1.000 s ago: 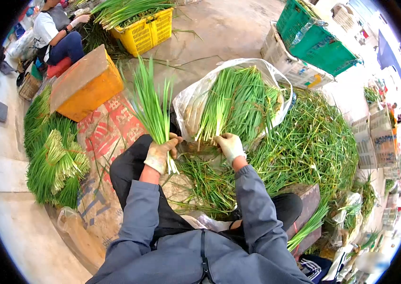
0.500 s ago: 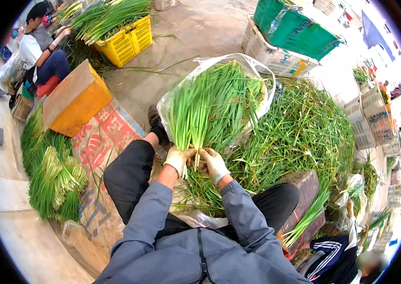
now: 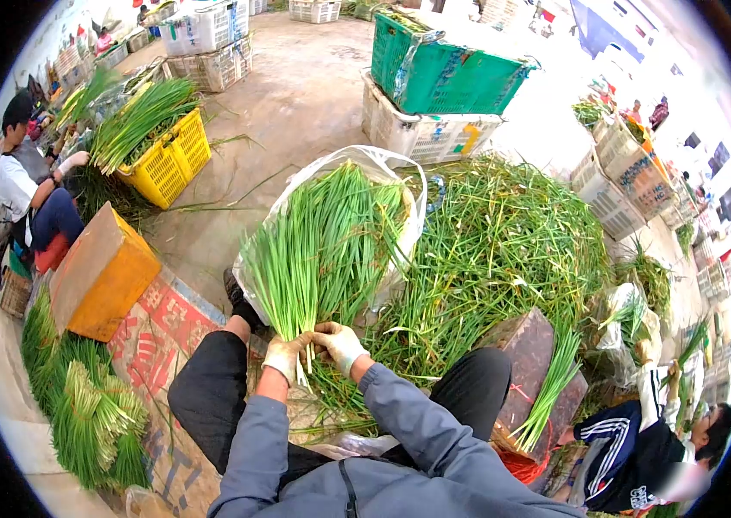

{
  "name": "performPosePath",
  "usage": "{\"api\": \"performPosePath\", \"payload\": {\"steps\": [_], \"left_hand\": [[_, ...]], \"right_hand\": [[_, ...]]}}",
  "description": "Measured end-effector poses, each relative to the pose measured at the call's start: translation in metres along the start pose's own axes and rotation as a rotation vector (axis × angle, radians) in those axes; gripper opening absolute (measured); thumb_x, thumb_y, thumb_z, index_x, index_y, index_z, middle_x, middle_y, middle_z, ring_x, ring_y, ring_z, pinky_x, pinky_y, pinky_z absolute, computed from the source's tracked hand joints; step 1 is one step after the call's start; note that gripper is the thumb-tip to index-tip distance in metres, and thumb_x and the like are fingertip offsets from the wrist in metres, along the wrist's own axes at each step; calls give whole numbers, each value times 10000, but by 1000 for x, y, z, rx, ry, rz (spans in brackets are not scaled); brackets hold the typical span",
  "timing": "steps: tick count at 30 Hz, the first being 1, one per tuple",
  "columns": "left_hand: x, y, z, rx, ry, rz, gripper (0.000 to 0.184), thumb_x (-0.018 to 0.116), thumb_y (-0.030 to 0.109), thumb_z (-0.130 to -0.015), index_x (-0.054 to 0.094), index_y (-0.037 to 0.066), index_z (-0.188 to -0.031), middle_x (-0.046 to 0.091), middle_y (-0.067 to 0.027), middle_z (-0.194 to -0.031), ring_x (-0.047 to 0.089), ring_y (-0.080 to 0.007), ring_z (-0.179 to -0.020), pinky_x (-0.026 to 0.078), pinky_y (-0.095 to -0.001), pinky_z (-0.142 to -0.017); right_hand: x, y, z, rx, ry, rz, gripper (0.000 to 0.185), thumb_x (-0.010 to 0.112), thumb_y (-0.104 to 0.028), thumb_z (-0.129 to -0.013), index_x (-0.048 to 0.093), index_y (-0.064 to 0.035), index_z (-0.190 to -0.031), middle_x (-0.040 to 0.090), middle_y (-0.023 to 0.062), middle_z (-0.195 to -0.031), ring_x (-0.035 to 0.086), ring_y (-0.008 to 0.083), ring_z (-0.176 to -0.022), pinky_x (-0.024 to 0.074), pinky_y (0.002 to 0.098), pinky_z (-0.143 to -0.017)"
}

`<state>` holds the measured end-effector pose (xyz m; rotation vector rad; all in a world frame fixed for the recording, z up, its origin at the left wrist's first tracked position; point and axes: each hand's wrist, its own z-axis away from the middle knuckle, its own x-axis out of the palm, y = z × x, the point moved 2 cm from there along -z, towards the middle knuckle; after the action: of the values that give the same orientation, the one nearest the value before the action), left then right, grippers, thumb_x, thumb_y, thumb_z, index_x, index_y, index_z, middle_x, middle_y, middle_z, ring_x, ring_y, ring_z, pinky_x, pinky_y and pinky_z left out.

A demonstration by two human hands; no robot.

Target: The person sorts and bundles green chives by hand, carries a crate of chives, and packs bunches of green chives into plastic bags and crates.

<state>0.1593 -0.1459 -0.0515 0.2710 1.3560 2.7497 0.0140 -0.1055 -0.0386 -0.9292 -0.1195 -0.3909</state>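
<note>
My left hand (image 3: 281, 357), in a pale glove, is closed round the pale stem ends of a bunch of garlic chives (image 3: 290, 285). The green leaves fan away from me over more chives (image 3: 352, 220) in a white plastic bag (image 3: 266, 214). My right hand (image 3: 341, 345), gloved too, is beside the left with its fingers pinched at the same stems. What exactly lies between the right fingertips is partly hidden. Below the hands, a few pale stem ends stick out.
A heap of loose leaves (image 3: 503, 250) lies right of the bag. Bundled chives (image 3: 93, 414) lie at left by an orange box (image 3: 115, 276). More chives (image 3: 555, 380) rest on a dark box (image 3: 516, 345) by my right knee. Co-workers sit at left and lower right.
My view has tilted up and turned to the right, so the scene sits lower and further left. Both hands stay together at the stems. The co-worker's face at lower right has come into view.
</note>
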Motion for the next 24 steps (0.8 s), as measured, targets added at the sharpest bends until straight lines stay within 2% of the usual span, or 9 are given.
{"api": "performPosePath", "payload": {"steps": [3,6,9,12,14,16,18,20,24], "left_hand": [[-1,-2,7,10,-73,61,308,785,167,-815,645,22,-1047,660,-60,-763,582,-180,-555,470,-335,-490],[-16,-11,-5,22,-49,156,279,771,169,-819,675,34,-1044,698,-73,-862,631,-191,-624,517,-332,-537],[-31,-16,-9,-19,-29,345,200,752,124,-831,687,56,-1007,679,-27,-809,614,-161,-592,505,-304,-501],[-36,1,11,-32,-8,421,119,733,136,-860,672,83,-948,636,1,-718,521,-117,-449,405,-242,-366],[-32,17,36,86,20,370,116,735,140,-860,666,91,-940,638,0,-720,528,-114,-458,414,-249,-375],[-33,22,46,215,45,245,227,796,234,-807,691,79,-935,644,-3,-736,565,-134,-537,441,-244,-464],[-42,2,35,-63,-40,316,225,794,225,-807,700,69,-939,668,-19,-729,605,-142,-568,477,-250,-490],[-38,-2,29,-113,-69,359,232,784,201,-813,708,52,-973,701,-45,-762,643,-155,-606,525,-280,-530],[-20,-1,26,92,-70,326,363,798,162,-800,667,19,-1106,717,-104,-932,682,-213,-716,561,-351,-628]], "right_hand": [[-8,1,7,-75,-42,2,309,658,-143,-902,600,14,-1161,621,34,-763,564,106,-576,449,245,-498],[-15,3,8,-32,-165,-326,282,605,-102,-899,576,19,-1152,644,49,-842,617,132,-656,494,253,-558],[-23,0,14,-84,-171,-383,275,586,-63,-881,573,12,-1145,650,54,-878,635,157,-706,541,289,-628],[-30,-6,20,-39,-49,-283,484,580,-58,-864,492,17,-1333,650,82,-1009,646,179,-779,564,325,-660],[-27,-9,19,-28,-46,-275,564,591,-66,-869,423,7,-1403,642,77,-1033,643,180,-775,555,319,-635],[-24,-9,18,-22,-59,-215,509,599,-62,-874,462,-7,-1361,637,60,-1015,636,154,-774,532,294,-598],[-23,-1,14,-33,-104,-278,363,626,-84,-900,535,-22,-1246,636,37,-934,621,128,-718,505,267,-568],[-22,5,5,-25,-189,-244,212,638,-112,-928,580,-31,-1116,628,19,-850,600,117,-645,498,256,-563],[-9,8,9,-54,-204,-155,131,633,-119,-951,594,-36,-1044,622,19,-801,592,113,-603,503,248,-570]]}}
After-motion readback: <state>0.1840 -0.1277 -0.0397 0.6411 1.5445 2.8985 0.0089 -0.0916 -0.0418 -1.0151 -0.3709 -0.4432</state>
